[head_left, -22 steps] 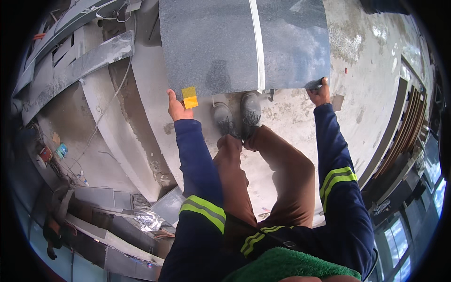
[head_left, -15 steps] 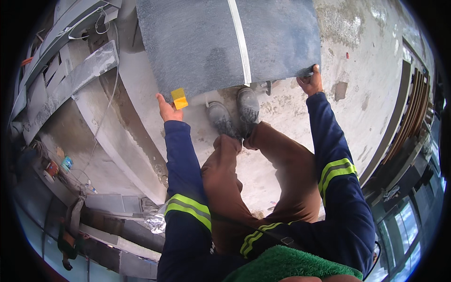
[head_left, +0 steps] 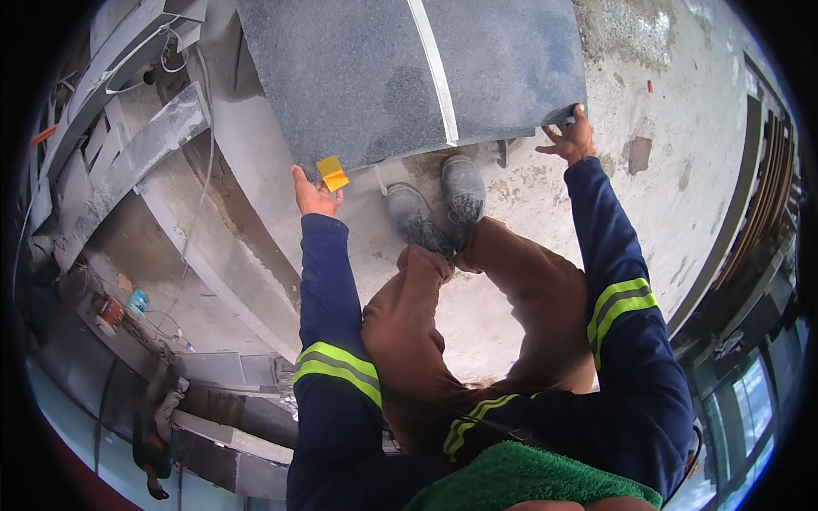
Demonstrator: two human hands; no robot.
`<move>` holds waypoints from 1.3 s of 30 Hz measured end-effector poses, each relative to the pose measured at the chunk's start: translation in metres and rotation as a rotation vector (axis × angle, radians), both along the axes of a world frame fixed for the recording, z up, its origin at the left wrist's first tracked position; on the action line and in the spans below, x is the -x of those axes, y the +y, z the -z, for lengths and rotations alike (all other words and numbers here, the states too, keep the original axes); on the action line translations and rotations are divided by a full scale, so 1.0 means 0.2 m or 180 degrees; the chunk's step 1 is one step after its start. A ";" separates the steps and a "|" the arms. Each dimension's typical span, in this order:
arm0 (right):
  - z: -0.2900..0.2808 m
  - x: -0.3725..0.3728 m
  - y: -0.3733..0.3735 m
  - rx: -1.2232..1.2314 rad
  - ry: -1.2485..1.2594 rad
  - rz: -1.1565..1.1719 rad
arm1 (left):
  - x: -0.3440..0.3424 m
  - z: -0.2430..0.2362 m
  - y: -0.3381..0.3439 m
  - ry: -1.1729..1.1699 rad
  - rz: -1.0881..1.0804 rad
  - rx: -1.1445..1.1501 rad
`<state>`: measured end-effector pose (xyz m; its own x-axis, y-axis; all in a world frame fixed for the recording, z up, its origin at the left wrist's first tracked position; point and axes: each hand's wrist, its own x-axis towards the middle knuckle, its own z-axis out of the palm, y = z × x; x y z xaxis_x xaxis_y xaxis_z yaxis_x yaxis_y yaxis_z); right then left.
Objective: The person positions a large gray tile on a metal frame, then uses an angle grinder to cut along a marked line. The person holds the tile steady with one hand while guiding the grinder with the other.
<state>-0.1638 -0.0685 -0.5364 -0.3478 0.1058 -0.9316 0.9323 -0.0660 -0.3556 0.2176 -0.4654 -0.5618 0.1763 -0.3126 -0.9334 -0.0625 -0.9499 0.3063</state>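
A large dark grey slab (head_left: 358, 77) with a white stripe (head_left: 434, 72) across its top lies before me, its near edge just beyond my boots. My left hand (head_left: 317, 198) is at the near left corner, thumb up along the side and fingers bent at the front edge, next to a folded yellow tag (head_left: 332, 174). At the near right corner, my right hand (head_left: 576, 139) has its thumb against the side, with fingers spread along the front edge. What bears the slab is mostly hidden; a small dark support (head_left: 503, 153) shows under its front edge.
My boots (head_left: 463, 189) stand on the dusty concrete floor (head_left: 477, 332). Long pale boards (head_left: 136, 162) and a loose cable (head_left: 207, 128) lie at the left, near small tubs (head_left: 136, 301). Brown lengths (head_left: 754, 204) are stacked at the right. Another person (head_left: 153, 451) is at lower left.
The fingers of my right hand have spread apart at the corner. Both hands and the slab's near edge sit slightly higher in the picture. The other person has shifted a little.
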 end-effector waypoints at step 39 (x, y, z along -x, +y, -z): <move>0.26 0.00 0.08 0.0032 -0.0001 0.0000 | 0.01 0.23 0.01 -0.0048 -0.0922 0.0162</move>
